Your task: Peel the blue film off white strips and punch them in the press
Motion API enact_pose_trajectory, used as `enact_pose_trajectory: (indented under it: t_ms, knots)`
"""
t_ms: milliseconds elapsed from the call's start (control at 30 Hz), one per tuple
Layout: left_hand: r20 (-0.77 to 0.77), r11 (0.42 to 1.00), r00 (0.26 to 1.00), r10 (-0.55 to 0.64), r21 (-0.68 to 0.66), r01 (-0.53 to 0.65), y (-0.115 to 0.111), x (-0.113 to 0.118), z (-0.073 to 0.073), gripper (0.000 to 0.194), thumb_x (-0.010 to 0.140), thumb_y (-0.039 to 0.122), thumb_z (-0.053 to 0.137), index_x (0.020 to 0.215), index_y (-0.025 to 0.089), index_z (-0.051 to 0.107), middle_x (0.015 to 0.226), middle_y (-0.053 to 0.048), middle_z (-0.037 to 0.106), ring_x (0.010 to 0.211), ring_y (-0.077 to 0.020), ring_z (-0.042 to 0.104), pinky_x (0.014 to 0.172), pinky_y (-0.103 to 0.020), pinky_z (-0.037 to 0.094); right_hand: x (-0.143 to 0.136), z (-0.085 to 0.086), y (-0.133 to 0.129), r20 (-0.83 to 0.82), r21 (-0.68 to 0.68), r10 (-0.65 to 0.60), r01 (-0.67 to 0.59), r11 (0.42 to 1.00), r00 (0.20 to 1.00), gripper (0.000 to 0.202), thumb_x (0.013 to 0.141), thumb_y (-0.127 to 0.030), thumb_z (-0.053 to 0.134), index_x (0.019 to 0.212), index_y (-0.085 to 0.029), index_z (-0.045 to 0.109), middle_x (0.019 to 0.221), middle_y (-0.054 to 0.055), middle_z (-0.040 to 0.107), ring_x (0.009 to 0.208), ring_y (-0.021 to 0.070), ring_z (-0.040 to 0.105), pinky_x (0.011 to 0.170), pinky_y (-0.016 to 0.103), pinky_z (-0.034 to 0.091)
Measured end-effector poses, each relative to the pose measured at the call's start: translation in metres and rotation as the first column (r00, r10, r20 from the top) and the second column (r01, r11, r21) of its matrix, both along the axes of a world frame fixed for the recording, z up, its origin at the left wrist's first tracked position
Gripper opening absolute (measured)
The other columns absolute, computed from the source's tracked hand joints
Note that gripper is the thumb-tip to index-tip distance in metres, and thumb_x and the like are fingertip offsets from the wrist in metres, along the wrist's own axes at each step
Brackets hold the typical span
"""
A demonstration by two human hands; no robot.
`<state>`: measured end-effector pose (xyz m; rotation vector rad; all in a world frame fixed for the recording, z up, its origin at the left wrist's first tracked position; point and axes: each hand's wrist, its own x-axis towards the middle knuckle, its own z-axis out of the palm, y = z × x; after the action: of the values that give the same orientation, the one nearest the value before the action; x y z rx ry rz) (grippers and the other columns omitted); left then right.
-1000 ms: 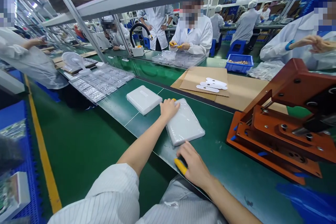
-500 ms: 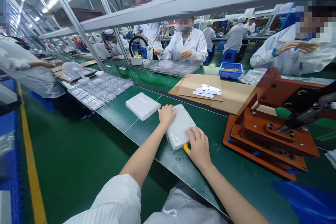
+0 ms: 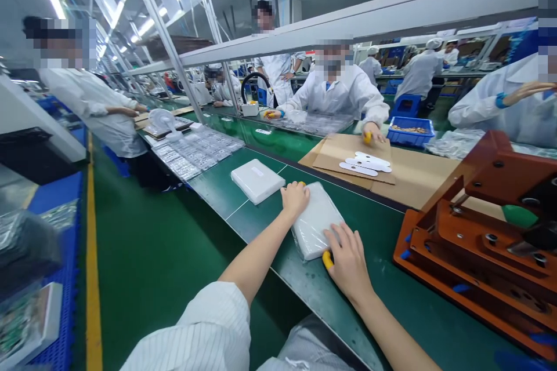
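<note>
A white pack in clear plastic [image 3: 317, 217] lies on the green belt in front of me. My left hand [image 3: 295, 199] grips its far left edge, a yellow finger cot showing at the fingertip. My right hand [image 3: 348, 261] holds the near right corner, thumb in a yellow cot, fingers lying on top of the pack. A second white wrapped pack [image 3: 257, 180] lies on the belt just to the left, apart from both hands.
An orange metal press fixture [image 3: 474, 243] stands at the right. Cardboard sheets with white oblong parts [image 3: 363, 164] lie beyond the belt, a co-worker's hand on them. Clear trays of small parts [image 3: 195, 153] and a small fan [image 3: 163, 122] sit left. Several people in white coats work around.
My right hand moved from the table's near edge up onto the pack's near corner. The left hand stayed on the pack's far edge. The view shifted upward and left.
</note>
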<state>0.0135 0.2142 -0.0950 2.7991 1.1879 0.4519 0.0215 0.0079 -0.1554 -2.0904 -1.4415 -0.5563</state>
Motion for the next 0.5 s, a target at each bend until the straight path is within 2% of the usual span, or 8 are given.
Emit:
enact_pose_trajectory:
  t_ms: [133, 233, 400, 500]
  knots:
    - [0.004, 1.000, 1.000, 0.000, -0.008, 0.000, 0.000, -0.001, -0.002, 0.032, 0.092, 0.031, 0.035, 0.102, 0.015, 0.061, 0.106, -0.011, 0.062, 0.102, -0.0258, 0.054, 0.087, -0.040, 0.034, -0.001, -0.004, -0.002, 0.069, 0.008, 0.022, -0.022, 1.000, 0.997, 0.040, 0.081, -0.009, 0.040, 0.117, -0.015, 0.055, 0.128, 0.013, 0.054, 0.131, 0.0340, 0.035, 0.105, 0.059, 0.026]
    - [0.027, 1.000, 1.000, -0.003, 0.009, 0.003, -0.001, -0.005, -0.002, 0.030, 0.091, 0.030, 0.038, 0.099, 0.015, 0.062, 0.104, -0.011, 0.063, 0.101, -0.0262, 0.054, 0.087, -0.041, 0.035, -0.001, -0.007, -0.002, 0.162, 0.030, 0.011, -0.016, 0.999, 0.987, 0.041, 0.081, -0.006, 0.037, 0.116, -0.015, 0.055, 0.128, 0.013, 0.055, 0.129, 0.0344, 0.039, 0.102, 0.056, 0.031]
    - [0.087, 0.999, 0.996, -0.006, 0.038, 0.003, 0.001, -0.009, -0.005, 0.025, 0.088, 0.028, 0.043, 0.093, 0.014, 0.064, 0.095, -0.011, 0.064, 0.094, -0.0261, 0.057, 0.082, -0.040, 0.039, 0.015, -0.014, 0.006, 0.437, 0.113, 0.041, -0.100, 0.989, 0.898, 0.036, 0.087, -0.014, 0.030, 0.106, -0.018, 0.061, 0.116, 0.010, 0.064, 0.107, 0.0312, 0.059, 0.085, 0.045, 0.043]
    - [0.133, 0.999, 0.991, -0.022, 0.026, 0.019, 0.003, -0.009, -0.002, 0.024, 0.088, 0.025, 0.044, 0.092, 0.013, 0.064, 0.094, -0.012, 0.063, 0.096, -0.0276, 0.055, 0.082, -0.042, 0.039, 0.026, -0.005, 0.008, 0.503, 0.157, 0.081, -0.183, 0.971, 0.860, 0.034, 0.089, -0.010, 0.029, 0.098, -0.016, 0.062, 0.100, 0.010, 0.070, 0.092, 0.0230, 0.066, 0.082, 0.035, 0.047]
